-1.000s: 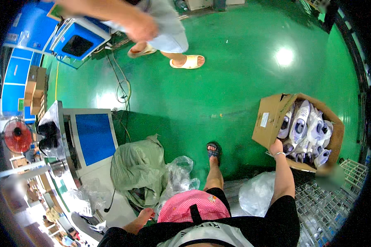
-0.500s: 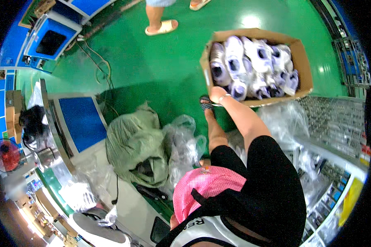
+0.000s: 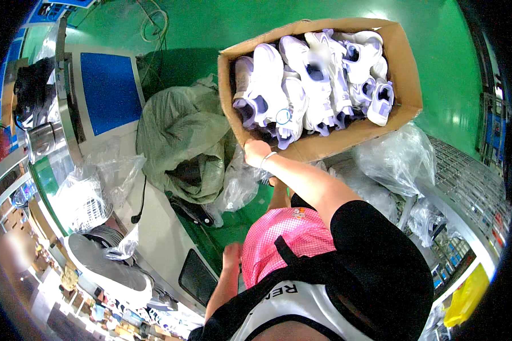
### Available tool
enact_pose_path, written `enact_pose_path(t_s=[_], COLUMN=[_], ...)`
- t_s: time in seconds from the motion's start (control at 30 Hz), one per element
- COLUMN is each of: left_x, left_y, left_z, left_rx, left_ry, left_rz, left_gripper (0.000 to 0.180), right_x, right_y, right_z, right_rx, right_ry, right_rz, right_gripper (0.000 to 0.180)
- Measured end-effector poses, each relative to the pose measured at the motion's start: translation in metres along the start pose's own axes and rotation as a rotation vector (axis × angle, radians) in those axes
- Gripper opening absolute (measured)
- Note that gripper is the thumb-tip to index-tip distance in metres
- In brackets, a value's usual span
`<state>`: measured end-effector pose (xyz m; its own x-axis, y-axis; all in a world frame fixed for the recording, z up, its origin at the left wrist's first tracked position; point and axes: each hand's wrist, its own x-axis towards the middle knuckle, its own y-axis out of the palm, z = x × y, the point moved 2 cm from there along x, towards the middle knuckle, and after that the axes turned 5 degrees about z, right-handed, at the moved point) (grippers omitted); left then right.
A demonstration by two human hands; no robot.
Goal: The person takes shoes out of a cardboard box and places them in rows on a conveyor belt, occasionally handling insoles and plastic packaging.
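A large open cardboard box [image 3: 324,149] stands on the green floor ahead, its top uncovered. Packed inside are several white and lilac sneakers [image 3: 270,77], tilted at various angles; one carries a round blue-ringed mark. With fingers closed over its near left rim, my right hand [image 3: 257,152] grips the box. A pale band circles that wrist. My left hand [image 3: 232,254] hangs low beside my pink checked apron [image 3: 287,236], away from the box, and its fingers are too small and blurred to read.
Left of the box slumps a grey-green sack [image 3: 182,133] next to clear plastic bags [image 3: 239,184]. A white machine bench with a blue panel [image 3: 110,91] runs along my left, with a grey shoe sole [image 3: 105,270] on it. To the right are a wire rack [image 3: 466,176] and more plastic [image 3: 398,156].
The box has come nearer and further left in view, with my right hand still on its rim. My left hand shows more fully now. Another person's feet have left the view.
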<state>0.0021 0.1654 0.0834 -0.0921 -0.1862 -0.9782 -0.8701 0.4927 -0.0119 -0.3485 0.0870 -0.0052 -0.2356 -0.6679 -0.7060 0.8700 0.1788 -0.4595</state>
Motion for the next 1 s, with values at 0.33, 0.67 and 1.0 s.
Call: enact_pose_path(t_s=[0.33, 0.67, 1.0], left_x=[0.090, 0.134, 0.088], left_y=[0.216, 0.285, 0.306], left_z=[-0.267, -0.276, -0.253], left_rx=[0.501, 1.412, 1.613], left_ry=[0.801, 0.909, 1.195], left_rz=[0.022, -0.438, -0.023], left_gripper=[0.030, 0.023, 0.056], right_x=[-0.042, -0.037, -0.089], right_y=[-0.124, -0.189, -0.138], right_z=[-0.038, -0.124, -0.075], right_rx=[-0.058, -0.165, -0.290], right_ry=[-0.403, -0.049, -0.149], right_rz=[-0.514, -0.623, -0.436], right_gripper=[0.032, 0.027, 0.014])
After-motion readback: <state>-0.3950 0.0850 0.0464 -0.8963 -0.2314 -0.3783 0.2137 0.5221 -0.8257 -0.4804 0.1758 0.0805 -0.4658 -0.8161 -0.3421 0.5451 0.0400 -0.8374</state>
